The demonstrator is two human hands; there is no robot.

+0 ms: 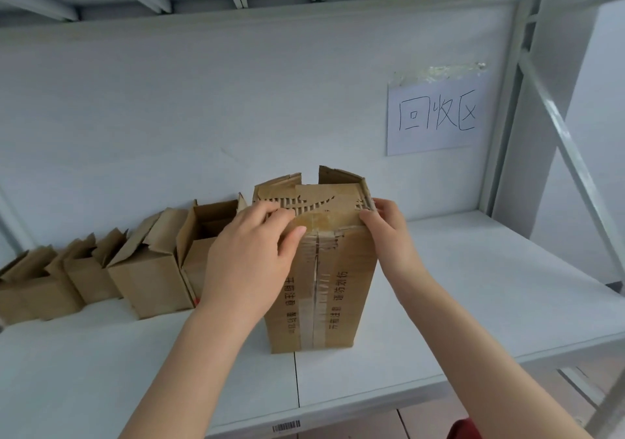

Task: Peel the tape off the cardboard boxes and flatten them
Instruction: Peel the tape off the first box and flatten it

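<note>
Peeling step in hand: tall box [345, 303] stands on the shelf [473, 286], opened boxes [145, 269] left of it; left hand [250, 256] pinches tape [318, 303] at its top edge; right hand [387, 225] grips its top corner. Next, likely: steady downward pull.

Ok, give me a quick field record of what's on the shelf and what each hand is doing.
box in work: tall box, upright on the shelf, rear flaps standing up
tape: tape along the front seam, not yet off
left hand: left hand grips the top edge, thumb on the front
right hand: right hand holds the top right corner
waiting: open boxes in a row to the left, not flattened
wall: paper sign, handwritten
</note>
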